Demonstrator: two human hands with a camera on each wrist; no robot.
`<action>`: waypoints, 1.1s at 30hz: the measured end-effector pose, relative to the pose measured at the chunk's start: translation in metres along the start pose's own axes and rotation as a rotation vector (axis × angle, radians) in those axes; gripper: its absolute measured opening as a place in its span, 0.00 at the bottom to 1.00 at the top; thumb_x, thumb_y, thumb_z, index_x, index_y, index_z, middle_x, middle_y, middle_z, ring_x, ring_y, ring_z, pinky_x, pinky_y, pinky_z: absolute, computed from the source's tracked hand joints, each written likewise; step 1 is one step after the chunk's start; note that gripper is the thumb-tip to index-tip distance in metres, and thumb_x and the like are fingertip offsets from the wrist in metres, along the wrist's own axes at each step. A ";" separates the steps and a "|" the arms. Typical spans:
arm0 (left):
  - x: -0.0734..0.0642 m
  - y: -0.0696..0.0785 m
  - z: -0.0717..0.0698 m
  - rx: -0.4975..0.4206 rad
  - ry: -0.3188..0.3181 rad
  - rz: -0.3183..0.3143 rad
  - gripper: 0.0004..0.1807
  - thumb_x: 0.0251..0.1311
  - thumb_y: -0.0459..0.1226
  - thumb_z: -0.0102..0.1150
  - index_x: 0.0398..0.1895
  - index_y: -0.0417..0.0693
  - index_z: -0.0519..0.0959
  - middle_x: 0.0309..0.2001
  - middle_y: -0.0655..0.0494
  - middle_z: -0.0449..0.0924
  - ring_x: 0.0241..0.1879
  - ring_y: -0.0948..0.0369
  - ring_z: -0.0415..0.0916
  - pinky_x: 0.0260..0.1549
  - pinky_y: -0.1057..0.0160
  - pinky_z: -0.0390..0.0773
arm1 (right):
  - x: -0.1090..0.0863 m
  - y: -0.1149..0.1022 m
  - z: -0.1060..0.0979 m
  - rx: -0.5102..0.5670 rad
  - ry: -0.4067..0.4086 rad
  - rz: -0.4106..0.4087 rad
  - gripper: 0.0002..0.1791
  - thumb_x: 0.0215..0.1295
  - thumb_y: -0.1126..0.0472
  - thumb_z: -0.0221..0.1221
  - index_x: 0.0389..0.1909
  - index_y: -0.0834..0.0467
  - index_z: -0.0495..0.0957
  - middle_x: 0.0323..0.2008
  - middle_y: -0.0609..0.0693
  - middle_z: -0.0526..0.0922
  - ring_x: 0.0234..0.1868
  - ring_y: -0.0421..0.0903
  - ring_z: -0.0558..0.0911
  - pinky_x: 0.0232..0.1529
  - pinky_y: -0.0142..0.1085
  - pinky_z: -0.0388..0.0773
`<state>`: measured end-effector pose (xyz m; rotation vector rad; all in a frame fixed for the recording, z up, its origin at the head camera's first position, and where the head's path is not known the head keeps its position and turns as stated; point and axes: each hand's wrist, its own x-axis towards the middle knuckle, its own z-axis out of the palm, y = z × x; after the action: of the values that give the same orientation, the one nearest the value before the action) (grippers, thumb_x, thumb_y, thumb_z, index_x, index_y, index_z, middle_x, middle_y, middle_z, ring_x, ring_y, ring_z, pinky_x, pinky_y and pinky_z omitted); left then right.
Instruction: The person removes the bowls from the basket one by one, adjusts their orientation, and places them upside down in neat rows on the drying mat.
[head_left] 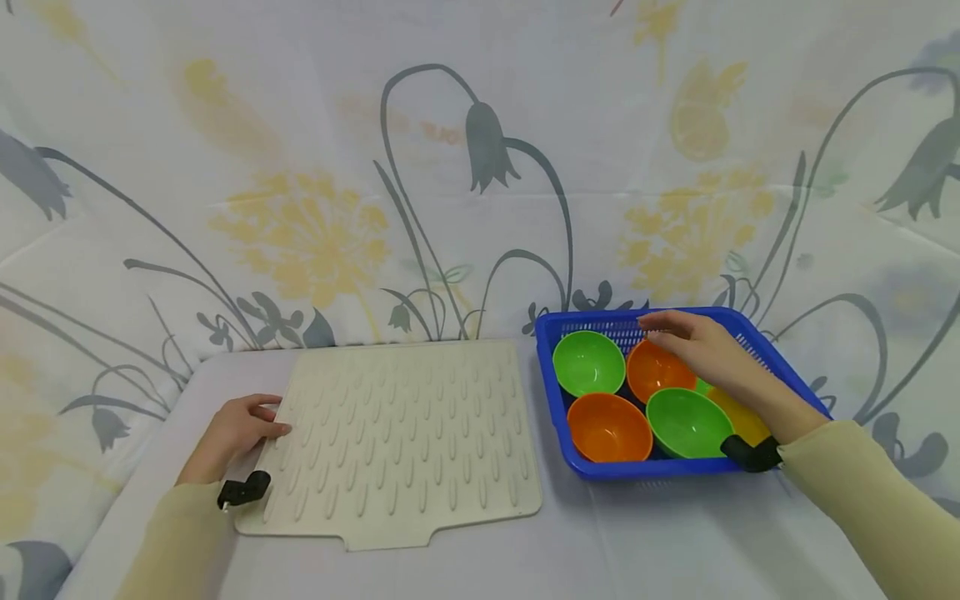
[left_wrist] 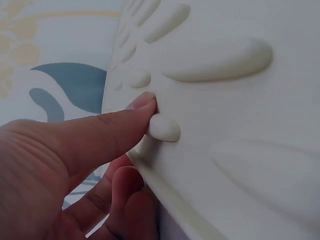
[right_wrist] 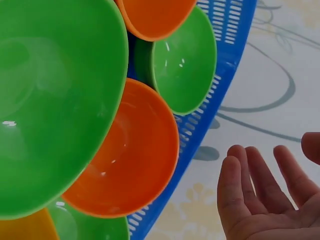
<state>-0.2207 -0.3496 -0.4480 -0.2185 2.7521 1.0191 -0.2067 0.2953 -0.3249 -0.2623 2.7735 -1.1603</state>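
A flat cream drying mat (head_left: 405,442) with rows of raised ridges lies on the table. At its left edge, my left hand (head_left: 236,429) pinches it; in the left wrist view the thumb (left_wrist: 135,112) presses the top face while curled fingers sit under the rim. My right hand (head_left: 693,346) hovers over a blue plastic basket (head_left: 552,392), holding nothing, its fingers (right_wrist: 265,175) loosely extended in the right wrist view. Inside the basket are green bowls (head_left: 588,364), orange bowls (head_left: 610,427) and a yellow bowl (head_left: 738,417), partly covered by my right forearm.
A white cloth covers the table (head_left: 510,562). Behind it rises a flower-printed fabric backdrop (head_left: 480,242), close to the far edges of mat and basket. A narrow strip of table separates mat from basket.
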 end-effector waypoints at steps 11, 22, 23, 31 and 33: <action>-0.003 0.001 -0.001 -0.049 -0.012 -0.003 0.39 0.56 0.39 0.72 0.66 0.29 0.67 0.41 0.46 0.75 0.40 0.51 0.72 0.40 0.56 0.72 | 0.043 0.007 0.013 0.032 -0.048 -0.004 0.27 0.78 0.50 0.49 0.69 0.62 0.67 0.66 0.64 0.70 0.66 0.64 0.68 0.65 0.60 0.65; -0.004 0.003 0.003 -0.071 -0.007 -0.016 0.37 0.58 0.38 0.71 0.66 0.30 0.67 0.41 0.46 0.75 0.39 0.51 0.71 0.39 0.58 0.72 | 0.064 0.019 0.030 0.138 -0.111 -0.033 0.23 0.75 0.60 0.55 0.66 0.66 0.70 0.63 0.65 0.73 0.62 0.62 0.73 0.60 0.57 0.72; -0.003 0.002 0.004 -0.076 -0.004 -0.018 0.37 0.57 0.38 0.72 0.66 0.30 0.67 0.41 0.46 0.75 0.39 0.52 0.71 0.38 0.59 0.72 | 0.065 0.021 0.031 0.137 -0.107 -0.032 0.23 0.74 0.60 0.56 0.66 0.66 0.70 0.62 0.65 0.74 0.61 0.62 0.73 0.59 0.56 0.73; -0.004 0.004 0.003 -0.067 0.005 -0.004 0.37 0.58 0.38 0.71 0.66 0.29 0.67 0.41 0.45 0.75 0.39 0.50 0.71 0.40 0.55 0.72 | 0.076 0.028 0.035 0.111 -0.076 -0.029 0.22 0.72 0.66 0.57 0.65 0.66 0.71 0.62 0.65 0.75 0.62 0.62 0.73 0.60 0.55 0.72; -0.005 0.003 0.002 -0.052 0.008 0.001 0.36 0.58 0.38 0.71 0.65 0.29 0.68 0.41 0.45 0.76 0.40 0.50 0.71 0.40 0.55 0.72 | 0.079 0.027 0.037 0.088 -0.077 -0.047 0.23 0.70 0.67 0.58 0.64 0.67 0.72 0.61 0.66 0.75 0.62 0.63 0.73 0.61 0.55 0.72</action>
<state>-0.2165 -0.3453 -0.4468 -0.2300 2.7357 1.0929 -0.2800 0.2718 -0.3740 -0.3564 2.6554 -1.2516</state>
